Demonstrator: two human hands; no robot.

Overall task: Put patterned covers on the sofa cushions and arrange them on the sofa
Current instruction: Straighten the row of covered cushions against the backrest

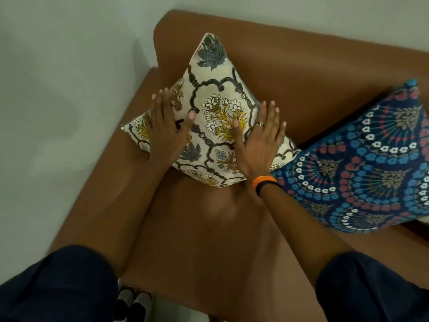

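A cream cushion point(216, 94) with a grey lattice and yellow flowers stands on one corner in the left corner of the brown sofa point(290, 73), leaning against the backrest. My left hand point(166, 126) lies flat on its left side with fingers spread. My right hand point(258, 138), with a ring and an orange wristband, lies flat on its right side. Neither hand grips the fabric. A dark blue cushion point(362, 166) with blue, red and white fan patterns rests to the right, touching the cream cushion's lower right edge.
The sofa's left armrest point(130, 163) runs along a pale wall point(69, 89). The bare seat point(209, 240) stretches toward me. Dark sleeves cover my upper arms. Two grey and black shoes point(133, 303) sit on the floor at the sofa's front edge.
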